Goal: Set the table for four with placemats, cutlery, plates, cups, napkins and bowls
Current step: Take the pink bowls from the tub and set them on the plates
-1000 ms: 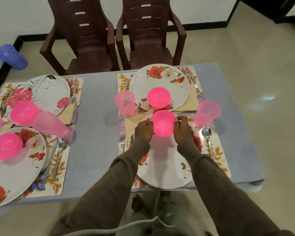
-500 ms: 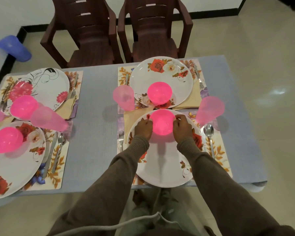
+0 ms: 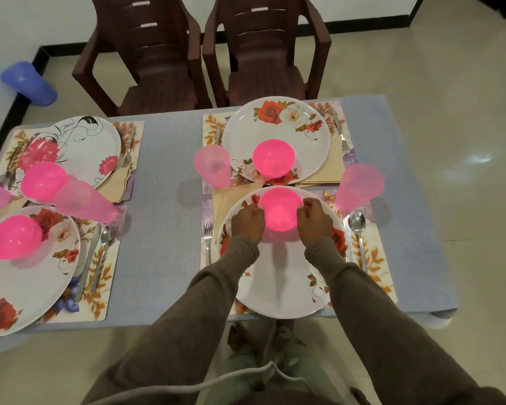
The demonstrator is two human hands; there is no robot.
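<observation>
A pink bowl [image 3: 279, 210] sits at the far part of the near right floral plate [image 3: 281, 287]. My left hand [image 3: 247, 223] grips its left rim and my right hand [image 3: 314, 220] grips its right rim. Beside this plate lie a fork [image 3: 207, 244] on the left and a spoon [image 3: 358, 232] on the right, with a folded napkin [image 3: 231, 194] and a pink cup [image 3: 358, 188] nearby. Behind it, another floral plate [image 3: 278, 124] carries a second pink bowl [image 3: 273, 157] with a pink cup [image 3: 212, 166] at its left.
Two more place settings with plates, pink bowls [image 3: 13, 241] and pink cups [image 3: 84, 204] fill the left of the grey table [image 3: 158, 200]. Two brown chairs [image 3: 146, 54] stand behind it. A blue container [image 3: 27, 83] lies on the floor at far left.
Both hands have kept hold of the pink bowl on the near plate. The view has shifted slightly; the bowl sits about where it was.
</observation>
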